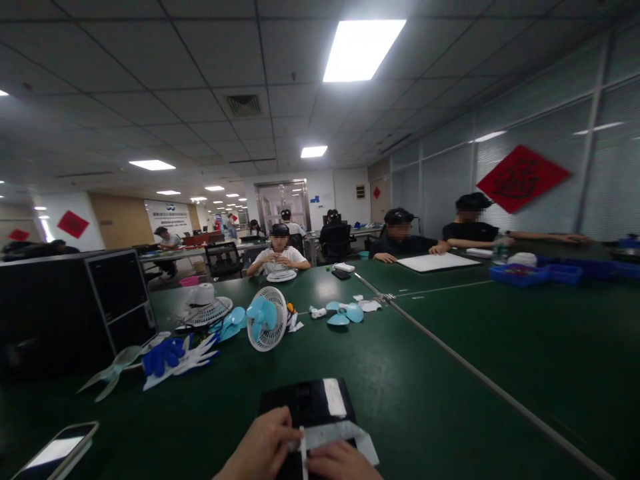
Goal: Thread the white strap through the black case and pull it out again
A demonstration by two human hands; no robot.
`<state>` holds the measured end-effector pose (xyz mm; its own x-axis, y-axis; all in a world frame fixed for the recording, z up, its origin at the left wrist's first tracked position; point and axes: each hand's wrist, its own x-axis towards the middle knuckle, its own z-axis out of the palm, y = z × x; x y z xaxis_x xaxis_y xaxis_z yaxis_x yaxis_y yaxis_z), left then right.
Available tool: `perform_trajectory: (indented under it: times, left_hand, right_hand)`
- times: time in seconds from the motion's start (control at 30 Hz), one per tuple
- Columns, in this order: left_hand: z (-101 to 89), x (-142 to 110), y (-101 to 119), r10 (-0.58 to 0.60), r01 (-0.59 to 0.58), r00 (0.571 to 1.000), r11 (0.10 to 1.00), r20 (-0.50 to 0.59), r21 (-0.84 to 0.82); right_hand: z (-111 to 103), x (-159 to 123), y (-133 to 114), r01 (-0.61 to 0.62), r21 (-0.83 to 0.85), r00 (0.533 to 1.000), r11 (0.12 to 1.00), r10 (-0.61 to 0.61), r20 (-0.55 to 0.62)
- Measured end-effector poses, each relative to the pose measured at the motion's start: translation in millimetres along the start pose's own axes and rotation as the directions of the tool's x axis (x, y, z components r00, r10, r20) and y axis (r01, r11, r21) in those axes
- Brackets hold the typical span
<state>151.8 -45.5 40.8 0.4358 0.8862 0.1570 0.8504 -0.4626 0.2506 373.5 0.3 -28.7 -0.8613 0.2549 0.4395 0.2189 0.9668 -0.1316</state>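
Note:
A flat black item, like a case or pouch (280, 397), lies on the green table close to me, with a white patch (334, 398) on its top. Over its near part is a thin white sheet (333, 435), perhaps paper. My left hand (265, 443) is closed, its thumb and fingers pinching at a narrow upright white edge (303, 448) left of the sheet. From the right, my right hand (345, 461) presses on the sheet with its fingers together, the tips close to that edge. The frame's bottom cuts off both wrists.
A phone (57, 453) lies at left, near gloves (175, 357) and a loose fan blade (115, 370). Ahead stand a small fan (267, 320) and blue blades (343, 312). A dark box (120, 300) is at left; blue trays (520, 273) at right. People sit across.

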Motion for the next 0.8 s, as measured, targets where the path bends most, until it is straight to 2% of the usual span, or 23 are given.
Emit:
perform_trajectory:
  times: [0.1, 0.2, 0.27, 0.4, 0.53, 0.8]
  left_hand:
    - [-2.7, -1, 1, 0.011, -0.011, 1.000, 1.000, -0.007, -0.010]
    - [-6.3, 0, 2, 0.018, -0.018, 1.000, 1.000, -0.001, -0.017]
    - [-9.1, 0, 2, 0.016, -0.016, 1.000, 1.000, 0.010, -0.014]
    - [-15.3, -2, 4, 0.004, -0.004, 0.999, 1.000, 0.032, -0.028]
    - [-15.0, -7, 8, -0.032, 0.034, 0.999, 0.997, 0.037, -0.068]
    - [2.9, -6, 11, -0.144, 0.131, 0.986, 0.980, -0.084, -0.148]
  right_hand:
    - [-30, -2, -5, -0.201, -0.032, 0.979, 0.979, 0.200, -0.051]
    - [-59, -4, -7, -0.448, -0.026, 0.893, 0.894, 0.447, -0.045]
    - [-71, -3, -7, -0.515, -0.013, 0.857, 0.857, 0.515, -0.003]
    - [-78, -2, -3, -0.533, 0.034, 0.846, 0.846, 0.531, 0.046]
    - [-75, -3, 1, -0.521, 0.079, 0.854, 0.850, 0.519, 0.036]
    - [-74, -2, 3, -0.506, 0.101, 0.862, 0.857, 0.507, 0.015]
